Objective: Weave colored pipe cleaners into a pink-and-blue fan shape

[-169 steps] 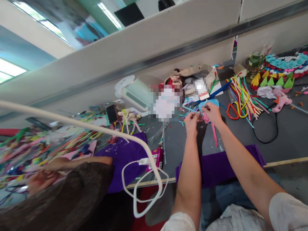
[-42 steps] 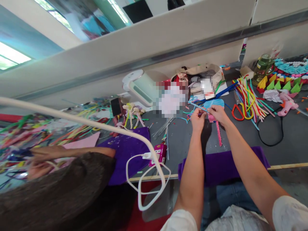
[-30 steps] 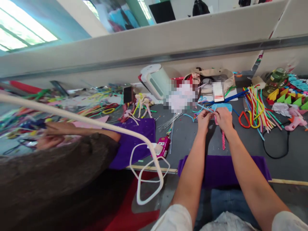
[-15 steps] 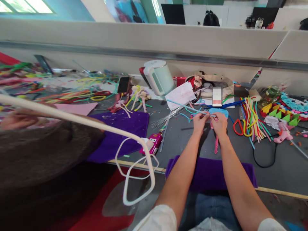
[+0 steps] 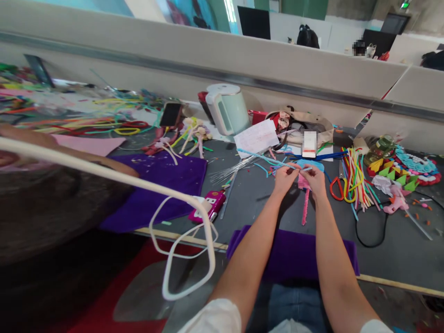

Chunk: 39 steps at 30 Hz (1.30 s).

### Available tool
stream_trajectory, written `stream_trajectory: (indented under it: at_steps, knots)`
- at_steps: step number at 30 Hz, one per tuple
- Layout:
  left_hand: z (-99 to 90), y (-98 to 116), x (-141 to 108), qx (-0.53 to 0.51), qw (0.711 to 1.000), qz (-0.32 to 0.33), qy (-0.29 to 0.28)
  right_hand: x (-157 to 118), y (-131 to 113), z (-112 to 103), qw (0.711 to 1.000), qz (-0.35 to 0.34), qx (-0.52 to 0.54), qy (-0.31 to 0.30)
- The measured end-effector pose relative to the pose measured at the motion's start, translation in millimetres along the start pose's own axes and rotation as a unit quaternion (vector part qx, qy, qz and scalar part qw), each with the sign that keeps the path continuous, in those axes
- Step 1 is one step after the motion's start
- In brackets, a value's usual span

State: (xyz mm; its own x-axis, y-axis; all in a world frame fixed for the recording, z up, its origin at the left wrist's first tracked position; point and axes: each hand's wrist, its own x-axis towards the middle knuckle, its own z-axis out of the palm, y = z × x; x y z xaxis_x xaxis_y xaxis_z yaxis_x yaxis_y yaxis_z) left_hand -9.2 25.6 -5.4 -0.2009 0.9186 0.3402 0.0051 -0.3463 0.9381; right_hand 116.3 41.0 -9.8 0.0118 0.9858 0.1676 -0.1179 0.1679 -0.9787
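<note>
My left hand is closed in a pinch on light-blue pipe cleaners, whose long ends reach out to the left. Close beside it, my right hand pinches the other end of the light-blue pipe cleaners, a short tip showing past the fingers. Below the hands lies a pink fuzzy piece with a pink strip hanging toward me. Just behind the fingers is a flat light-blue fuzzy piece, partly covered. A phone with a lit screen stands beyond it.
Red-and-yellow scissors and a bundle of coloured pipe cleaners lie right, near a pink glue gun. Left are thin wires, a magenta pack and a kettle. Another person's arm and a white looped frame occupy the left.
The view has shifted slightly, so the table's things sit a little further left. Both hands keep hold of the light-blue pipe cleaners; the right fingers have shifted a little.
</note>
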Motion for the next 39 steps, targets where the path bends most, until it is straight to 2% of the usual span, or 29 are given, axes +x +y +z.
stream_trajectory:
  at_steps: [5,8,11,15,18,20,24,29,31,36,39]
  knots:
    - [0.5,0,0,0.025,1.000,0.017,-0.007,0,-2,0,1.000,-0.008,0.009,-0.004]
    - [1.0,-4,0,0.054,0.999,0.003,0.000,0,0,-1,0.997,-0.022,-0.066,0.016]
    - [2.2,-5,1,0.056,0.998,-0.021,0.011,0,2,-2,0.982,-0.056,-0.173,0.054]
    - [5.1,-2,1,-0.040,0.996,-0.079,0.019,-3,0,0,0.938,-0.157,-0.294,0.090]
    - [5.8,1,1,-0.139,0.981,-0.139,0.006,-6,-2,2,0.916,-0.225,-0.322,0.079]
    - [5.1,2,1,-0.170,0.972,-0.163,-0.014,-6,-3,1,0.914,-0.242,-0.319,0.067]
    - [3.6,-1,2,-0.178,0.967,-0.179,-0.033,-4,-3,-2,0.919,-0.228,-0.319,0.052]
    - [3.8,-4,3,-0.151,0.975,-0.160,-0.015,-3,-5,-5,0.903,-0.239,-0.356,0.033]
    - [3.7,-3,3,-0.145,0.978,-0.151,-0.011,-3,-6,-5,0.906,-0.226,-0.356,0.042]
    - [2.1,4,2,-0.138,0.979,-0.146,-0.027,-2,-5,-4,0.957,-0.110,-0.263,0.061]
    - [2.3,7,2,-0.141,0.977,-0.150,-0.049,-1,-4,-4,0.974,-0.074,-0.205,0.065]
